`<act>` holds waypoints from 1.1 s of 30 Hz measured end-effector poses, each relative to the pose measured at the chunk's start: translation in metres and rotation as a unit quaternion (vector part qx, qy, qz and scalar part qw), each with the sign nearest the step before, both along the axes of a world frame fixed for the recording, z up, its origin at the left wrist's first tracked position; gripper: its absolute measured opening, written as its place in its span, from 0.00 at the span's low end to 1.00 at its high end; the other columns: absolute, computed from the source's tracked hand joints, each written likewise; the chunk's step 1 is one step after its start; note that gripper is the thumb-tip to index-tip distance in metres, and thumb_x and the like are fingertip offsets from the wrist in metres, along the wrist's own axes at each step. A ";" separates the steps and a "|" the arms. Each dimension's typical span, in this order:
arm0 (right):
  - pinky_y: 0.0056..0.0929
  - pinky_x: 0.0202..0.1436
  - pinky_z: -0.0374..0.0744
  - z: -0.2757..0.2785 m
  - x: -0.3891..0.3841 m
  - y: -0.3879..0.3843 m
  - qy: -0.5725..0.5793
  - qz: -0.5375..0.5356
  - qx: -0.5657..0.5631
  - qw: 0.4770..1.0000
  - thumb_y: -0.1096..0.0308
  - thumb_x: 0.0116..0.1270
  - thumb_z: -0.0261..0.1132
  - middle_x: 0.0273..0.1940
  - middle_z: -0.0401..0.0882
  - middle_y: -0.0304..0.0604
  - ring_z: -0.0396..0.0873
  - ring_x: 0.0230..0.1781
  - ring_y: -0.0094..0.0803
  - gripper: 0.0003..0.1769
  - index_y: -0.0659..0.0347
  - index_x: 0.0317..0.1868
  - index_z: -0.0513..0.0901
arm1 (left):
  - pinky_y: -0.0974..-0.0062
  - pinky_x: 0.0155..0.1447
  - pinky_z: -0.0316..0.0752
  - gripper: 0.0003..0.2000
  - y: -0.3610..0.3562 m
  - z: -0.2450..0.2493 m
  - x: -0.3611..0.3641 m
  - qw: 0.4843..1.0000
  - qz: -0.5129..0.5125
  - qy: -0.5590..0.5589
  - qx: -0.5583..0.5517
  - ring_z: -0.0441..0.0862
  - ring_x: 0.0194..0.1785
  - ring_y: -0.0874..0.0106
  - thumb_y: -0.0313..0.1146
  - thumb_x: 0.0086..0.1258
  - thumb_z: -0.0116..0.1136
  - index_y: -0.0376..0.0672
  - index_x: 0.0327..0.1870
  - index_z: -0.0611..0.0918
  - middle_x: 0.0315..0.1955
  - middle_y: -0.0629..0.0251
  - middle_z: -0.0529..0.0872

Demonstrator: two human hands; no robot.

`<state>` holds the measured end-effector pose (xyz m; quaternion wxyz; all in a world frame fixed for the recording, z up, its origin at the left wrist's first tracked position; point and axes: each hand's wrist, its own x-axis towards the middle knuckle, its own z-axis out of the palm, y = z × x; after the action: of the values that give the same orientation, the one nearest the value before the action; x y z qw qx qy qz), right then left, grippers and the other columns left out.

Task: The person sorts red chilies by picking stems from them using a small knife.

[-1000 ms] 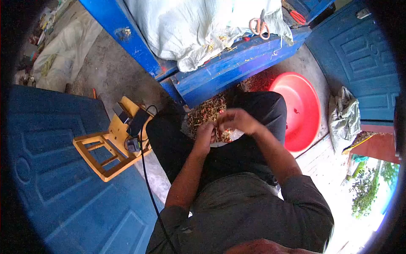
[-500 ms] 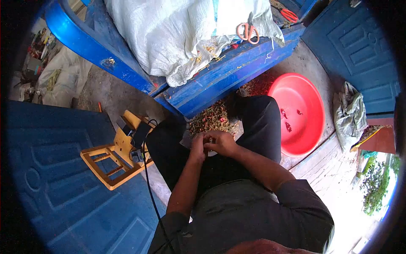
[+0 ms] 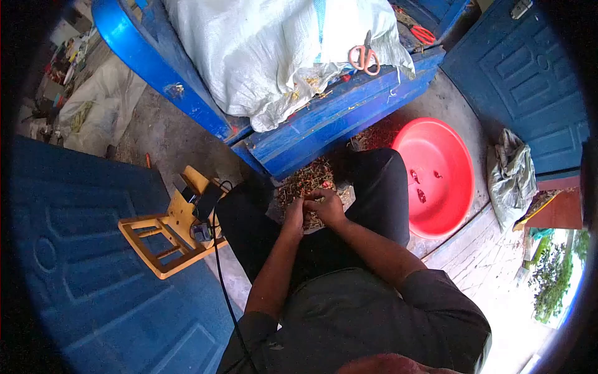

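My left hand [image 3: 294,215] and my right hand [image 3: 326,207] meet between my knees, fingers closed and pinched together at the tips. Whatever they pinch is too small and too covered to make out. Just beyond them lies a heap of dry reddish-brown stems and bits [image 3: 309,179], with some brighter red pieces in it, on what looks like a pale sheet. To the right of my knee stands a red plastic basin [image 3: 458,209]. A few dark red pieces [image 3: 422,196], which look like dried chilies, lie on its bottom.
A blue wooden bench [image 3: 299,149] ahead carries a large white woven sack [image 3: 249,56]. Orange-handled scissors [image 3: 365,57] and red-handled scissors [image 3: 422,35] lie there. At left are a wooden stool [image 3: 162,246] and a black cable [image 3: 219,274]. A crumpled sack [image 3: 512,177] sits right of the basin.
The view has shifted slightly. My fingertips remain together, with the right hand turned a little and the hands sitting slightly lower against the heap. The pieces in the basin look the same.
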<state>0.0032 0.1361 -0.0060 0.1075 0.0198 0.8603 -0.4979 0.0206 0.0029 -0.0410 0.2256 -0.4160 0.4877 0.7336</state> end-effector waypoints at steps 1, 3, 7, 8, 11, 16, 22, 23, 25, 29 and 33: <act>0.34 0.43 0.81 0.000 -0.001 0.000 0.001 0.003 0.000 1.000 0.63 0.58 0.76 0.40 0.86 0.45 0.84 0.39 0.36 0.15 0.62 0.42 0.87 | 0.74 0.21 0.62 0.14 -0.002 0.001 0.002 1.000 0.003 0.001 0.000 0.70 0.19 0.76 0.46 0.75 0.49 0.48 0.33 0.79 0.20 0.71 0.74; 0.28 0.37 0.80 0.001 -0.006 0.002 -0.214 -0.044 -0.176 0.960 0.62 0.60 0.76 0.39 0.86 0.41 0.83 0.37 0.28 0.16 0.61 0.45 0.88 | 0.71 0.28 0.66 0.15 -0.005 0.006 0.002 0.998 -0.044 0.030 0.021 0.71 0.26 0.74 0.46 0.77 0.47 0.46 0.41 0.80 0.27 0.70 0.77; 0.25 0.36 0.79 0.002 -0.011 0.006 -0.355 -0.089 -0.253 0.896 0.63 0.67 0.71 0.39 0.84 0.35 0.79 0.33 0.23 0.18 0.59 0.55 0.84 | 0.71 0.29 0.66 0.13 -0.001 0.023 0.000 0.997 -0.065 0.031 0.020 0.71 0.26 0.75 0.46 0.76 0.50 0.46 0.41 0.80 0.28 0.70 0.77; 0.25 0.36 0.79 0.002 -0.012 0.006 -0.355 -0.089 -0.252 0.896 0.63 0.67 0.71 0.39 0.84 0.35 0.79 0.33 0.23 0.18 0.59 0.55 0.84 | 0.74 0.25 0.63 0.12 0.002 0.027 0.001 0.997 -0.055 0.044 0.021 0.69 0.22 0.77 0.44 0.74 0.53 0.47 0.37 0.79 0.24 0.71 0.75; 0.26 0.39 0.79 0.006 -0.012 0.006 -0.395 -0.134 -0.329 0.847 0.62 0.70 0.67 0.41 0.82 0.34 0.78 0.34 0.24 0.20 0.57 0.60 0.81 | 0.76 0.21 0.60 0.10 0.000 0.042 0.002 0.996 -0.040 0.073 0.030 0.67 0.18 0.79 0.42 0.71 0.55 0.47 0.32 0.78 0.21 0.74 0.74; 0.38 0.49 0.81 0.010 -0.018 0.016 -0.429 -0.095 -0.401 0.804 0.58 0.76 0.62 0.52 0.81 0.41 0.80 0.46 0.33 0.20 0.60 0.61 0.80 | 0.78 0.21 0.59 0.09 -0.002 0.045 0.002 0.995 -0.007 0.085 0.050 0.67 0.19 0.81 0.41 0.71 0.55 0.48 0.32 0.77 0.22 0.75 0.74; 0.27 0.40 0.78 0.012 -0.024 0.016 -0.075 0.073 -0.130 0.986 0.61 0.73 0.64 0.35 0.80 0.36 0.76 0.34 0.24 0.12 0.59 0.45 0.87 | 0.76 0.29 0.66 0.09 -0.008 0.038 0.001 0.990 -0.049 0.085 0.097 0.70 0.25 0.79 0.39 0.73 0.55 0.45 0.45 0.78 0.27 0.74 0.76; 0.27 0.40 0.78 0.006 -0.023 0.018 -0.078 0.073 -0.131 0.986 0.61 0.73 0.64 0.35 0.80 0.36 0.76 0.34 0.24 0.12 0.59 0.45 0.87 | 0.77 0.29 0.66 0.09 -0.005 0.039 0.001 0.990 -0.036 0.103 0.093 0.70 0.25 0.80 0.38 0.73 0.55 0.45 0.46 0.78 0.27 0.75 0.75; 0.26 0.38 0.77 0.016 -0.024 0.018 0.026 0.038 -0.137 0.990 0.62 0.72 0.64 0.31 0.79 0.36 0.76 0.31 0.23 0.12 0.63 0.43 0.87 | 0.77 0.28 0.66 0.09 -0.004 0.047 -0.002 0.989 -0.024 0.118 0.090 0.70 0.25 0.80 0.38 0.73 0.56 0.45 0.47 0.78 0.27 0.75 0.75; 0.26 0.38 0.78 0.023 -0.040 0.032 -0.378 -0.132 -0.397 0.826 0.60 0.71 0.65 0.30 0.80 0.36 0.76 0.30 0.23 0.10 0.58 0.40 0.84 | 0.78 0.26 0.63 0.07 0.001 0.068 -0.009 0.985 -0.071 0.126 0.094 0.69 0.23 0.81 0.36 0.71 0.57 0.44 0.42 0.78 0.25 0.75 0.74; 0.28 0.40 0.80 0.037 -0.042 0.029 -0.374 -0.073 -0.339 0.860 0.57 0.71 0.65 0.32 0.82 0.34 0.79 0.32 0.24 0.12 0.57 0.42 0.84 | 0.80 0.24 0.60 0.05 0.002 0.059 -0.012 0.988 -0.045 0.107 0.106 0.66 0.20 0.82 0.35 0.70 0.57 0.45 0.37 0.76 0.22 0.77 0.71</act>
<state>-0.0387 0.1652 0.0307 0.3842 0.2295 0.5301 -0.7203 0.0088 0.0050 0.0180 0.2479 -0.2864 0.4465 0.8106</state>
